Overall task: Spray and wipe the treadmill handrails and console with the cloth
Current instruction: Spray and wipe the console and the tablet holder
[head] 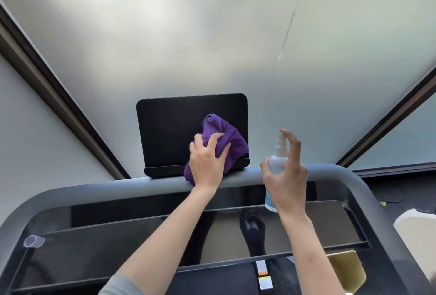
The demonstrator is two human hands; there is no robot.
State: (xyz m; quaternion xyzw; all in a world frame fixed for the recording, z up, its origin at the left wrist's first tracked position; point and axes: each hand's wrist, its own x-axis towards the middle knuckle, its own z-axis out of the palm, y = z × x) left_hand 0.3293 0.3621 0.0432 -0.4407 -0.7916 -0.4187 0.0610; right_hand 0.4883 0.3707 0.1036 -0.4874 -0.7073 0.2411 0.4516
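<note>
A bunched purple cloth (224, 136) is pressed against the lower right of the black console screen (169, 129), with my left hand (207, 160) gripping it. The screen stands on a small black ledge above the grey curved handrail (113, 187). To the right, my right hand (286, 176) holds a white spray bottle (278, 160) upright over the handrail, with the index finger raised above the nozzle. The bottle's lower half is hidden behind my palm.
Below the handrail lies a glossy dark console tray (118, 235) with a small clear cup (34, 241) at its left. A frosted glass wall (212, 47) with dark frames fills the background. A gold object (346, 268) and a white object (415, 226) sit at the lower right.
</note>
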